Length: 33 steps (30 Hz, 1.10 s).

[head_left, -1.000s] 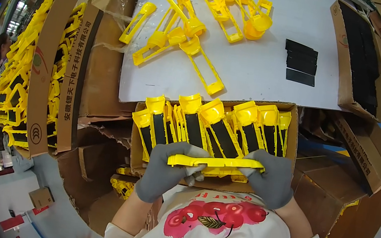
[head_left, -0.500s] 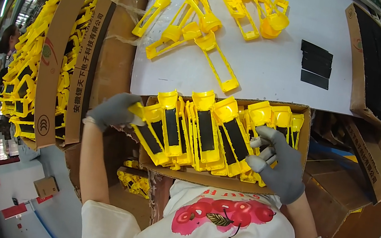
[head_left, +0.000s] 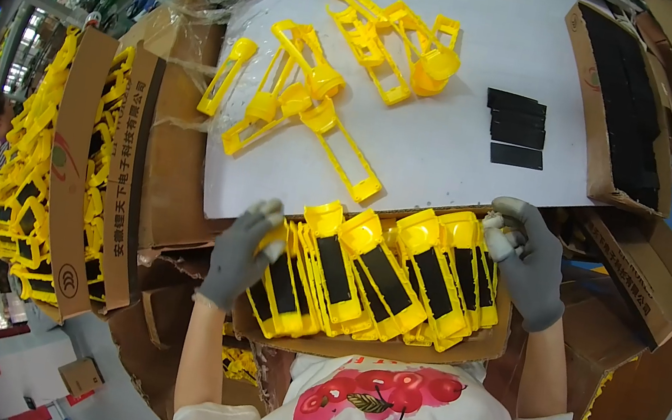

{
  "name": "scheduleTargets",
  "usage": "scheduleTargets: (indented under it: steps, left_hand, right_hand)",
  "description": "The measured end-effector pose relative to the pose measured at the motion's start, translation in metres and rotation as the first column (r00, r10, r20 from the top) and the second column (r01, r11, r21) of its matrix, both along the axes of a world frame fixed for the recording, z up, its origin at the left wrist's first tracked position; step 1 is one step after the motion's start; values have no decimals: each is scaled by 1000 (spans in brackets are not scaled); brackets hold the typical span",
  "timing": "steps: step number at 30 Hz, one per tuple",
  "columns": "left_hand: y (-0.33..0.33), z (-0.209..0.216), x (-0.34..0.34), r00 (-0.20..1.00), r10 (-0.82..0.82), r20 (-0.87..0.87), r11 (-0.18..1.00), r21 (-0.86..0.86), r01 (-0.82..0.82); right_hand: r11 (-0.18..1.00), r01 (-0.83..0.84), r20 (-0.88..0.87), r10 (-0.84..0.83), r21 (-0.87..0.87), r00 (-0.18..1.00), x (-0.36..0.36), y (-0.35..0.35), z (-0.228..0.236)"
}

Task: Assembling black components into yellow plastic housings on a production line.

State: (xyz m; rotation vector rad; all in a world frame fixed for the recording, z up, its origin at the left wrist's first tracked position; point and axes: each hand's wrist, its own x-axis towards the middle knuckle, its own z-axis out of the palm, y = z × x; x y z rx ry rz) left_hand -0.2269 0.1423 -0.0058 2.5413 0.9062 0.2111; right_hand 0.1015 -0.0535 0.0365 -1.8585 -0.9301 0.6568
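We had our left hand (head_left: 239,254), gloved in grey, at nine o'clock on the open carton (head_left: 477,342). Its fingers (head_left: 269,210) were bent and close together, touching the yellow head of the end frame (head_left: 274,237); we could not tell whether they gripped it. Our right hand (head_left: 529,267), gloved alike, was between two and three o'clock on the carton. Its fingers were partly curled, the thumb near them, close to the carton's corner; we could not tell whether they held anything.

The row of yellow frames (head_left: 363,230), with black strips in them, leaned in the carton at three o'clock from our left fingers and between eight and nine o'clock from our right.

On the white desk (head_left: 440,165), we had loose frames (head_left: 321,113) without strips between twelve and one o'clock from our left hand. Four flat black strips (head_left: 515,133) lay between eleven and twelve from our right hand, and a box (head_left: 595,110) of black pieces stood at one o'clock.
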Motion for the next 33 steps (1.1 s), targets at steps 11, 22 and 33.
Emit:
scheduleTargets:
  steps: [11, 22, 33]
  left_hand:
    - [85, 3, 77, 904, 423, -62, 885, 243, -397]
    - [127, -31, 148, 939, 345, -15, 933, -102, -344]
    - [75, 38, 52, 852, 484, 201, 446, -894, -43]
  right_hand:
    - [993, 102, 432, -67, -58, 899, 103, 27, -31]
    - [942, -151, 691, 324, -301, 646, 105, 67, -46]
    - [987, -77, 460, 135, -144, 878, 98, 49, -19]
